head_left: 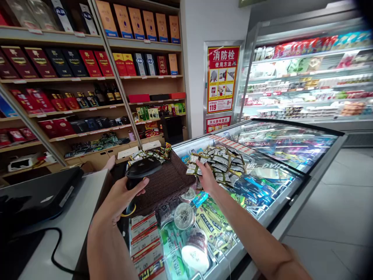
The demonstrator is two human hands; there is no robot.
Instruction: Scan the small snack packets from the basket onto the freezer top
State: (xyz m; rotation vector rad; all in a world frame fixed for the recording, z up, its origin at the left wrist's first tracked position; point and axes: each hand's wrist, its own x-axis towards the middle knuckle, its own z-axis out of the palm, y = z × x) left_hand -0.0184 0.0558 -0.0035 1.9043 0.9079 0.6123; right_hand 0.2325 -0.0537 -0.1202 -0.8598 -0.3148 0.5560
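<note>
My left hand is wrapped round the handle of a black barcode scanner, its head tilted toward the right. Beneath the scanner lies a dark brown woven basket, with several small packets at its far end. My right hand pinches a small green-and-white snack packet by its edge. That packet is beside a heap of similar packets on the glass top of a chest freezer. Printing on the packets is too small to read.
Left of me stands a white counter with a black device and a cable. Price tags lie along the freezer's near end. Shelves of boxed bottles line the wall, and a lit refrigerated display is at the right.
</note>
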